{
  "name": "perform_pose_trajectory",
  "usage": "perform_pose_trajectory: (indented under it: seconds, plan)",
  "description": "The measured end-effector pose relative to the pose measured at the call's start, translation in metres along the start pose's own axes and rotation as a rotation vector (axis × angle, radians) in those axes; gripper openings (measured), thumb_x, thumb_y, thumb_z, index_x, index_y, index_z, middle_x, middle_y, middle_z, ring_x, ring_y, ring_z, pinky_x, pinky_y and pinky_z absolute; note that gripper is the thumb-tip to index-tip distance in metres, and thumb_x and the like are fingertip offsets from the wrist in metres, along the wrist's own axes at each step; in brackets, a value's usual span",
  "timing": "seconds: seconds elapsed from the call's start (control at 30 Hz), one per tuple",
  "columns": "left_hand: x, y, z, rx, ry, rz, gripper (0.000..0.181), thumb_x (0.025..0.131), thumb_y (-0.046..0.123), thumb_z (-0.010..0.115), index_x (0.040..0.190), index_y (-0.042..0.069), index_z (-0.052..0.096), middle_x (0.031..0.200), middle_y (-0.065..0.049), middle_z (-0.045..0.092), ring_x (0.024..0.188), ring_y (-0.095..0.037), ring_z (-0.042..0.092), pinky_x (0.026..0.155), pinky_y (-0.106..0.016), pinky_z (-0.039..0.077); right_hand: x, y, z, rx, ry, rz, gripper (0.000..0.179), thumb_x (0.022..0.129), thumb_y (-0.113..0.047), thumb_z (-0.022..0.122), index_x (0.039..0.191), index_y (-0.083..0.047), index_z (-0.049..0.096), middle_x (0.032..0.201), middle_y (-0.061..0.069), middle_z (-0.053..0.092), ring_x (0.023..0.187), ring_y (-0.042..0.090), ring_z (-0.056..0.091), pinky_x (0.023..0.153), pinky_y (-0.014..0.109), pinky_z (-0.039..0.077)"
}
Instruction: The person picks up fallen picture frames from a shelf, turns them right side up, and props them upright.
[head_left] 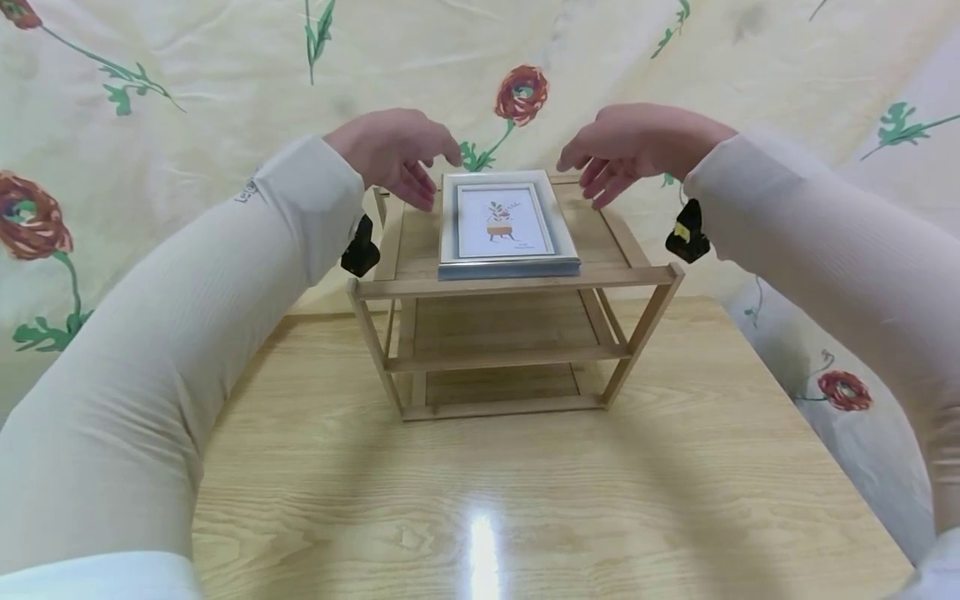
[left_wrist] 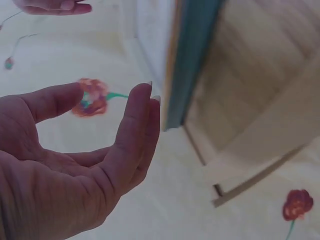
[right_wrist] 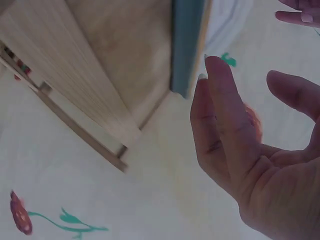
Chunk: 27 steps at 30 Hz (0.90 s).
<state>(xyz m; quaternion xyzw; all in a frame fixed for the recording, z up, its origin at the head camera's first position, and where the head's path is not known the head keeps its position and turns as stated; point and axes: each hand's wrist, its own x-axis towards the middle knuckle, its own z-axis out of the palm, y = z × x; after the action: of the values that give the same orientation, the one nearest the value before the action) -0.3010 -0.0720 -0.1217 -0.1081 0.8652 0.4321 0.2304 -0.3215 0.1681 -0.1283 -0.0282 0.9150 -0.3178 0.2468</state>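
I see open air between the left hand and the right hand, above the picture frame, with strips of the rack top free on both sides of it. The front rails and slanted legs bar the lower levels, though I could pass a flat hand between rails. Behind, the flowered backdrop closes the way

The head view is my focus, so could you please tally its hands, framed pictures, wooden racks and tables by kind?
Hands: 2 (left hand, right hand)
Framed picture: 1
Wooden rack: 1
Table: 1
Total: 5
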Motion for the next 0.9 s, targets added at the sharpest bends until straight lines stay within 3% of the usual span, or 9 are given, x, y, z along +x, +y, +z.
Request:
perform_pose_trajectory:
  seconds: [0.17, 0.3, 0.43, 0.6, 0.7, 0.9]
  plan:
    - [0.011, -0.006, 0.008, 0.05, -0.029, -0.063, 0.062, 0.097, 0.025, 0.057, 0.149, 0.01, 0.028, 0.137, -0.014, 0.046, 0.116, -0.027, 0.056, 0.085, -0.033, 0.056, 0.009, 0.003, 0.016, 0.081, -0.045, 0.056, 0.068, 0.097, -0.032, 0.055, 0.147, 0.002, 0.024, 0.137, 0.021, 0.04, 0.116, 0.031, 0.052, 0.087, 0.038, 0.055]
    - [0.016, -0.012, 0.017, 0.15, -0.059, -0.055, 0.051, 0.097, 0.016, 0.055, 0.145, 0.011, 0.036, 0.135, -0.011, 0.046, 0.111, -0.024, 0.057, 0.085, -0.03, 0.056, 0.014, 0.005, 0.029, 0.072, -0.067, 0.066, 0.06, 0.097, -0.025, 0.055, 0.144, 0.002, 0.03, 0.133, 0.021, 0.047, 0.102, 0.024, 0.063, 0.084, 0.036, 0.056]
    - [0.019, -0.019, 0.023, 0.252, -0.075, -0.015, 0.041, 0.097, 0.011, 0.051, 0.137, 0.008, 0.043, 0.131, -0.01, 0.047, 0.103, -0.021, 0.058, 0.083, -0.027, 0.055, 0.018, 0.005, 0.037, 0.022, -0.058, 0.053, 0.051, 0.095, -0.015, 0.053, 0.138, 0.006, 0.036, 0.106, 0.016, 0.063, 0.078, 0.017, 0.07, 0.077, 0.035, 0.058]
    - [0.019, -0.019, 0.024, 0.277, -0.084, 0.008, 0.04, 0.097, 0.009, 0.049, 0.136, 0.005, 0.043, 0.132, -0.012, 0.048, 0.101, -0.021, 0.058, 0.083, -0.027, 0.055, 0.021, 0.002, 0.036, -0.018, -0.059, 0.055, 0.049, 0.095, -0.012, 0.052, 0.137, 0.008, 0.036, 0.088, 0.01, 0.068, 0.074, 0.017, 0.07, 0.076, 0.035, 0.058]
    - [0.019, -0.017, 0.022, 0.271, -0.084, -0.001, 0.042, 0.097, 0.008, 0.049, 0.138, 0.005, 0.043, 0.134, -0.012, 0.048, 0.103, -0.021, 0.058, 0.084, -0.027, 0.055, 0.022, 0.0, 0.035, -0.025, -0.064, 0.059, 0.049, 0.096, -0.013, 0.051, 0.137, 0.007, 0.036, 0.09, 0.01, 0.068, 0.075, 0.016, 0.07, 0.077, 0.034, 0.058]
    - [0.023, -0.019, 0.024, 0.271, -0.092, 0.005, 0.043, 0.097, 0.008, 0.049, 0.139, 0.004, 0.041, 0.133, -0.012, 0.048, 0.101, -0.021, 0.059, 0.083, -0.027, 0.055, 0.026, 0.002, 0.04, -0.022, -0.061, 0.085, 0.051, 0.096, -0.017, 0.052, 0.139, 0.004, 0.034, 0.111, 0.014, 0.058, 0.078, 0.015, 0.068, 0.079, 0.033, 0.057]
